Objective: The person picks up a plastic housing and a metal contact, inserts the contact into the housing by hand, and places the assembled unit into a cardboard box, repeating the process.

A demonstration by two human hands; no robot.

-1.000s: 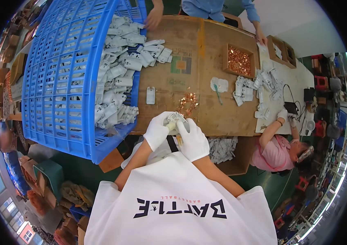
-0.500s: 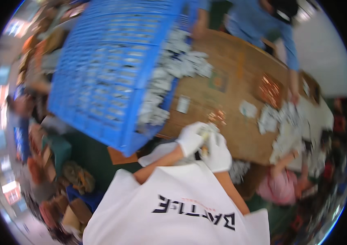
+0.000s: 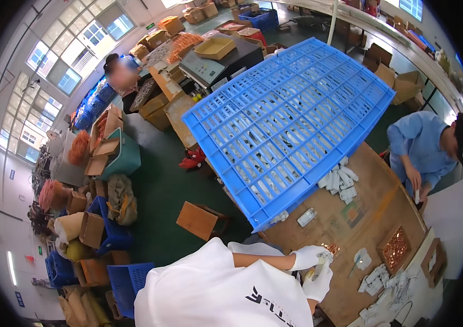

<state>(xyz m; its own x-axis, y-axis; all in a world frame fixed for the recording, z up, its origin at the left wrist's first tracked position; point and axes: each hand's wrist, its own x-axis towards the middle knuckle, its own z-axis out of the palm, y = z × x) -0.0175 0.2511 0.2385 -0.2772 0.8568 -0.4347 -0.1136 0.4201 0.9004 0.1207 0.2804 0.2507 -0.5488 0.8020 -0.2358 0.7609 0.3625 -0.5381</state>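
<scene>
My left hand [image 3: 306,258] and my right hand [image 3: 318,283], both in white gloves, meet over the near edge of the brown worktable [image 3: 362,218]. Their fingers are closed together around a small whitish part [image 3: 325,258], mostly hidden by the gloves. Just beyond my fingertips lies a small heap of copper-coloured pieces [image 3: 331,248]. A single white plastic part [image 3: 306,217] rests on the table nearer the crate. More white parts [image 3: 340,182] spill from under the edge of a large blue slatted crate [image 3: 291,125], which is tilted and filled with similar parts.
A tray of copper pieces [image 3: 396,249] and a pile of white parts [image 3: 376,279] lie to the right. Across the table, a person in blue [image 3: 419,147] handles a small white thing. A wooden stool [image 3: 198,220] stands on the green floor, with a teal bin [image 3: 122,158] farther left.
My view has swung left and up, so the crate, table and hands appear farther right, and more of the room shows. Both hands remain together at the small part.
</scene>
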